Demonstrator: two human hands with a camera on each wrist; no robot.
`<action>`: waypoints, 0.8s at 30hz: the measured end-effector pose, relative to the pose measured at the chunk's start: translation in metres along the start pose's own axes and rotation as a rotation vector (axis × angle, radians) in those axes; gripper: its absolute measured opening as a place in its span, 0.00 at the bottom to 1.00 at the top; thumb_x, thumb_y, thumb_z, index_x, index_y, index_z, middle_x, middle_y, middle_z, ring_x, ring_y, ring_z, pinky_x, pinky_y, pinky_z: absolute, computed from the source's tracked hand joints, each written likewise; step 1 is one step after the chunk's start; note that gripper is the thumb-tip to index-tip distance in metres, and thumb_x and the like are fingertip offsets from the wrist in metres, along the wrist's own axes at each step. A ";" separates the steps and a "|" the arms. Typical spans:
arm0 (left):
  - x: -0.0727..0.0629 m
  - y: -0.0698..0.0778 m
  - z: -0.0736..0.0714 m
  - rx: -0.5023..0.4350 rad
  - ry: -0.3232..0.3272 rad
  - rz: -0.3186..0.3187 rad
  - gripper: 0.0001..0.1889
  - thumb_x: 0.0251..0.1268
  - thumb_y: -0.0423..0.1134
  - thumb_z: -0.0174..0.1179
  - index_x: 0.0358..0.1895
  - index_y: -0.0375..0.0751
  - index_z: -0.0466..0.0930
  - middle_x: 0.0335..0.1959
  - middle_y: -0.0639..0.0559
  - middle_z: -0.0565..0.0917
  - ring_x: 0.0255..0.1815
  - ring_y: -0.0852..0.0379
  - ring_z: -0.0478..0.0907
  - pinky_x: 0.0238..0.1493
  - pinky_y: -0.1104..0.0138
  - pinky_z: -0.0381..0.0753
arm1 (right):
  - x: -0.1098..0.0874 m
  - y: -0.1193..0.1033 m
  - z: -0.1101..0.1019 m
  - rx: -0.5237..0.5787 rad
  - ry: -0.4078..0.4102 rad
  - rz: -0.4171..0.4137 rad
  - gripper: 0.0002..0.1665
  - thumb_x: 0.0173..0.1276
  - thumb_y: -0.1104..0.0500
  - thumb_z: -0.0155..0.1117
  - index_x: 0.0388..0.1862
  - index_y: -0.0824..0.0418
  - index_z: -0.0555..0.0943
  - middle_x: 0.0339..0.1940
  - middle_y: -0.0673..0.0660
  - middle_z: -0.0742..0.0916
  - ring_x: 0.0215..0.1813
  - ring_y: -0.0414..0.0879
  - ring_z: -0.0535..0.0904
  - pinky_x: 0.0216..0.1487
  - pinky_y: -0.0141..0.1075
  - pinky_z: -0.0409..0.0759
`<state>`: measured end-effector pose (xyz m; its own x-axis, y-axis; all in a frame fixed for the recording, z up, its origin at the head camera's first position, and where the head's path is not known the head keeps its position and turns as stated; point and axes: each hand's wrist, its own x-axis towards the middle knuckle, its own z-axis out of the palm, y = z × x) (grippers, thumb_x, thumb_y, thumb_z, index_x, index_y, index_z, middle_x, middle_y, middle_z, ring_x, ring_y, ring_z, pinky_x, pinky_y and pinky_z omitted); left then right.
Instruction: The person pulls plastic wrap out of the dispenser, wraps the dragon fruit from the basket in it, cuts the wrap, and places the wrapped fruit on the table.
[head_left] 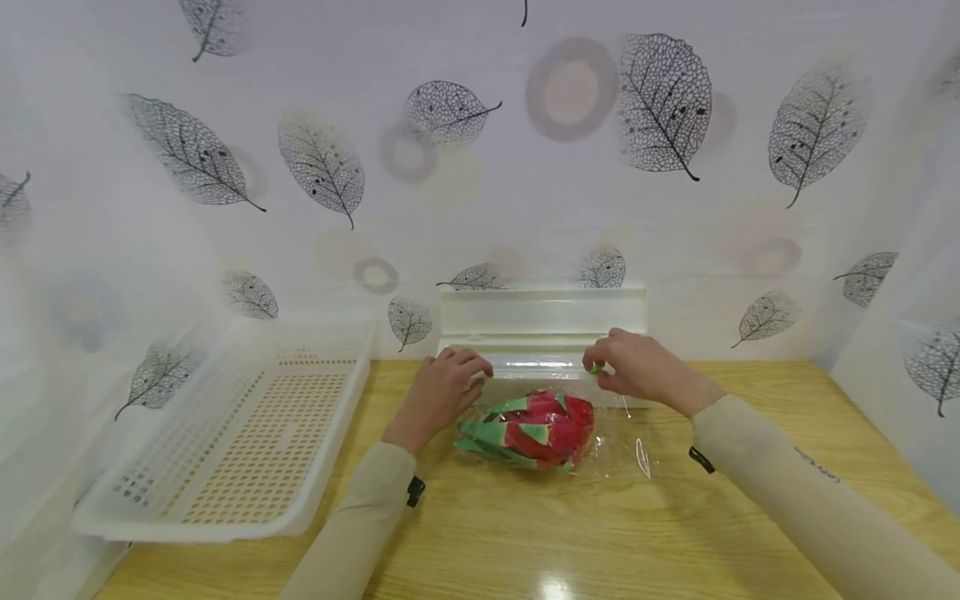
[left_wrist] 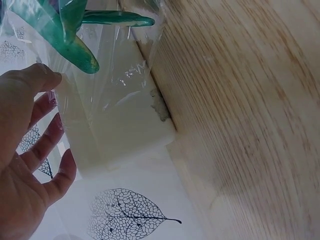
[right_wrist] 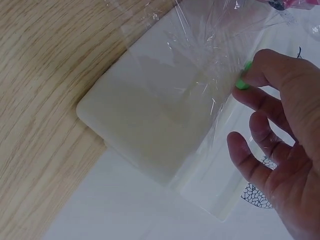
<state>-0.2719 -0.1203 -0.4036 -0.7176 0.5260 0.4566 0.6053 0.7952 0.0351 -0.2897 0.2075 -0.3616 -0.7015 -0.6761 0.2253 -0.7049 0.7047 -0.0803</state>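
Note:
A pink-red dragon fruit with green scales [head_left: 551, 429] lies under clear cling film [head_left: 611, 446] in front of a white cling film dispenser box [head_left: 543, 312], whose lid stands up. At the box's left end my left hand [head_left: 448, 385] pinches the film along the front edge, thumb in front and fingers behind, as the left wrist view shows. My right hand [head_left: 637, 367] is at the right end and pinches a small green slide cutter [right_wrist: 243, 76] between thumb and forefinger. Its other fingers are loosely bent. The film runs from the box's edge down over the fruit.
A white plastic basket [head_left: 330, 442] with a perforated bottom stands on the wooden table [head_left: 525, 533] to the left. Behind the box hangs a pale sheet [head_left: 495, 200] printed with leaves, which also rises at both sides.

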 end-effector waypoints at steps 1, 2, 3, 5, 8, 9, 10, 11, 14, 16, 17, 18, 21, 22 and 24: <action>0.000 0.000 0.000 0.001 -0.003 -0.001 0.07 0.70 0.40 0.66 0.48 0.53 0.86 0.52 0.56 0.87 0.51 0.51 0.83 0.44 0.55 0.84 | 0.000 0.000 0.000 -0.001 0.000 -0.001 0.09 0.59 0.66 0.72 0.37 0.55 0.87 0.33 0.50 0.89 0.37 0.45 0.78 0.32 0.39 0.80; 0.000 0.000 0.000 0.002 -0.003 -0.001 0.07 0.70 0.40 0.66 0.48 0.53 0.86 0.52 0.56 0.87 0.51 0.51 0.83 0.44 0.55 0.84 | 0.000 0.000 0.000 -0.001 0.001 -0.002 0.09 0.59 0.66 0.72 0.37 0.55 0.87 0.33 0.50 0.90 0.37 0.45 0.78 0.32 0.39 0.80; 0.000 0.000 0.000 0.004 -0.003 -0.001 0.07 0.70 0.40 0.66 0.48 0.53 0.86 0.52 0.56 0.87 0.51 0.51 0.83 0.44 0.55 0.84 | 0.000 0.000 -0.001 -0.001 0.000 -0.002 0.09 0.59 0.66 0.72 0.37 0.55 0.87 0.34 0.50 0.90 0.37 0.45 0.78 0.32 0.39 0.80; 0.000 0.000 0.000 0.006 -0.006 0.000 0.07 0.70 0.40 0.66 0.48 0.53 0.86 0.52 0.55 0.87 0.51 0.50 0.83 0.44 0.55 0.84 | -0.001 -0.001 -0.001 0.001 -0.002 -0.002 0.09 0.60 0.66 0.71 0.38 0.55 0.88 0.35 0.51 0.90 0.37 0.45 0.78 0.33 0.39 0.80; 0.000 0.000 0.000 0.006 -0.007 0.003 0.07 0.70 0.40 0.66 0.48 0.53 0.86 0.52 0.55 0.87 0.51 0.50 0.83 0.44 0.54 0.85 | -0.003 -0.001 -0.002 0.003 -0.003 0.005 0.09 0.61 0.66 0.71 0.39 0.56 0.88 0.36 0.51 0.90 0.38 0.45 0.78 0.33 0.39 0.80; 0.000 0.000 0.000 0.004 -0.007 0.003 0.07 0.70 0.40 0.66 0.48 0.53 0.86 0.52 0.55 0.87 0.51 0.50 0.83 0.44 0.54 0.85 | -0.003 -0.001 -0.002 0.004 -0.003 0.008 0.09 0.61 0.66 0.71 0.40 0.56 0.88 0.36 0.51 0.90 0.38 0.45 0.78 0.33 0.39 0.80; 0.000 0.000 0.000 0.002 -0.006 0.004 0.07 0.70 0.40 0.66 0.48 0.53 0.86 0.52 0.55 0.87 0.51 0.49 0.83 0.44 0.54 0.85 | -0.004 -0.001 -0.002 0.004 -0.001 0.010 0.09 0.61 0.66 0.71 0.40 0.56 0.88 0.36 0.51 0.90 0.38 0.45 0.79 0.33 0.39 0.80; 0.000 0.000 0.000 0.001 -0.006 0.003 0.07 0.70 0.40 0.66 0.48 0.52 0.86 0.52 0.54 0.87 0.51 0.49 0.83 0.44 0.54 0.85 | -0.004 -0.001 -0.001 0.004 0.003 0.011 0.09 0.61 0.66 0.72 0.40 0.56 0.88 0.36 0.51 0.90 0.38 0.45 0.79 0.33 0.39 0.80; 0.000 0.000 0.000 -0.005 -0.006 0.000 0.07 0.70 0.40 0.66 0.48 0.52 0.86 0.53 0.54 0.87 0.51 0.49 0.83 0.44 0.54 0.85 | -0.005 -0.001 0.000 -0.001 0.014 0.017 0.09 0.61 0.66 0.72 0.40 0.56 0.88 0.36 0.50 0.90 0.38 0.45 0.79 0.33 0.39 0.80; 0.000 0.000 0.000 -0.009 -0.005 -0.001 0.07 0.70 0.40 0.66 0.48 0.52 0.86 0.53 0.54 0.87 0.51 0.49 0.83 0.44 0.54 0.85 | -0.005 0.000 0.001 -0.006 0.021 0.017 0.09 0.61 0.65 0.72 0.39 0.55 0.88 0.36 0.50 0.90 0.38 0.45 0.79 0.33 0.40 0.80; 0.000 0.000 0.000 -0.012 -0.006 -0.001 0.07 0.70 0.40 0.66 0.48 0.52 0.86 0.53 0.54 0.87 0.51 0.49 0.83 0.44 0.54 0.84 | -0.005 0.000 0.002 -0.007 0.023 0.018 0.09 0.61 0.65 0.72 0.39 0.55 0.88 0.36 0.49 0.89 0.38 0.45 0.79 0.33 0.40 0.80; -0.001 0.000 0.000 -0.014 -0.004 -0.001 0.07 0.70 0.40 0.66 0.48 0.52 0.86 0.53 0.54 0.87 0.51 0.49 0.83 0.44 0.54 0.84 | -0.005 0.000 0.002 -0.009 0.023 0.022 0.09 0.61 0.65 0.72 0.39 0.55 0.88 0.36 0.49 0.89 0.38 0.45 0.78 0.33 0.39 0.80; -0.001 0.000 0.000 -0.018 -0.002 -0.001 0.07 0.70 0.40 0.66 0.48 0.52 0.86 0.52 0.54 0.87 0.51 0.50 0.83 0.44 0.54 0.84 | -0.006 0.001 0.002 -0.008 0.027 0.021 0.09 0.61 0.65 0.72 0.39 0.54 0.88 0.36 0.48 0.89 0.36 0.44 0.77 0.31 0.39 0.78; -0.001 0.000 0.000 -0.017 -0.001 -0.002 0.07 0.70 0.40 0.66 0.48 0.52 0.86 0.52 0.54 0.87 0.51 0.50 0.83 0.44 0.54 0.84 | -0.007 0.001 0.002 -0.007 0.027 0.024 0.09 0.61 0.66 0.72 0.39 0.54 0.88 0.35 0.48 0.89 0.36 0.44 0.76 0.31 0.38 0.77; -0.001 0.000 0.000 -0.016 0.007 -0.002 0.07 0.70 0.39 0.66 0.48 0.52 0.86 0.52 0.55 0.88 0.50 0.50 0.83 0.43 0.55 0.84 | -0.007 0.001 0.002 -0.006 0.030 0.021 0.09 0.61 0.66 0.72 0.39 0.55 0.88 0.35 0.48 0.89 0.36 0.44 0.76 0.30 0.38 0.76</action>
<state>-0.2713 -0.1208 -0.4042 -0.7162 0.5225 0.4627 0.6095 0.7912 0.0500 -0.2862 0.2125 -0.3654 -0.7128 -0.6542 0.2530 -0.6893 0.7201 -0.0801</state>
